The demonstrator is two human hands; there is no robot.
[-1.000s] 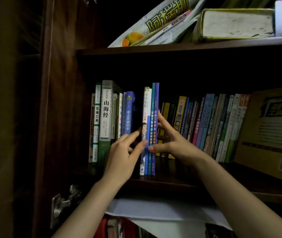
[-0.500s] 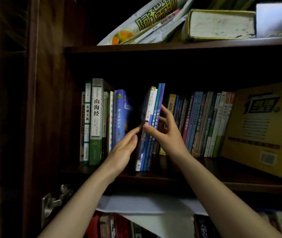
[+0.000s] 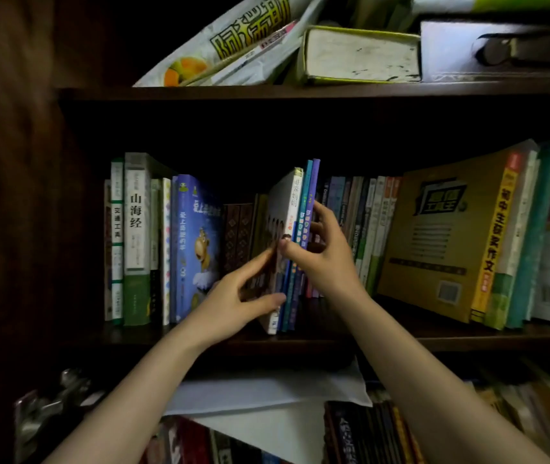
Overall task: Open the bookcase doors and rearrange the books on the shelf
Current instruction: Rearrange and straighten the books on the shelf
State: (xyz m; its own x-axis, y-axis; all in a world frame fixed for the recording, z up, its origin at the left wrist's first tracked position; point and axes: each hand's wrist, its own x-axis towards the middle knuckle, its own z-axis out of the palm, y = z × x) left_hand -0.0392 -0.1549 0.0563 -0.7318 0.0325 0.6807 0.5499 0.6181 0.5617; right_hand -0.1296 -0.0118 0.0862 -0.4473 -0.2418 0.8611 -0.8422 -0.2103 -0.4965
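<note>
On the middle shelf point(image 3: 334, 339) a small bundle of thin books point(image 3: 295, 209), one white-spined and two blue, leans to the right. My right hand point(image 3: 324, 259) grips the bundle, thumb on its front edge and fingers behind it. My left hand point(image 3: 233, 301) touches the white book's left cover, fingers stretched along it and thumb near the bottom edge. To the left stands a blue picture book point(image 3: 196, 242) with its cover showing, then a row of upright spines point(image 3: 136, 236). A gap between the blue book and the bundle shows dark brown volumes point(image 3: 238, 232) at the back.
Right of the bundle stand several thin spines point(image 3: 364, 222) and a large yellow book point(image 3: 447, 239) leaning left. The upper shelf holds a plastic bag point(image 3: 233, 45) and a thick flat book point(image 3: 360, 55). A dark wooden side panel point(image 3: 16, 195) stands at left; more books lie below.
The bundle has tipped further right, and the gap to the blue picture book has widened. My view has shifted right, so more of the yellow book shows.
</note>
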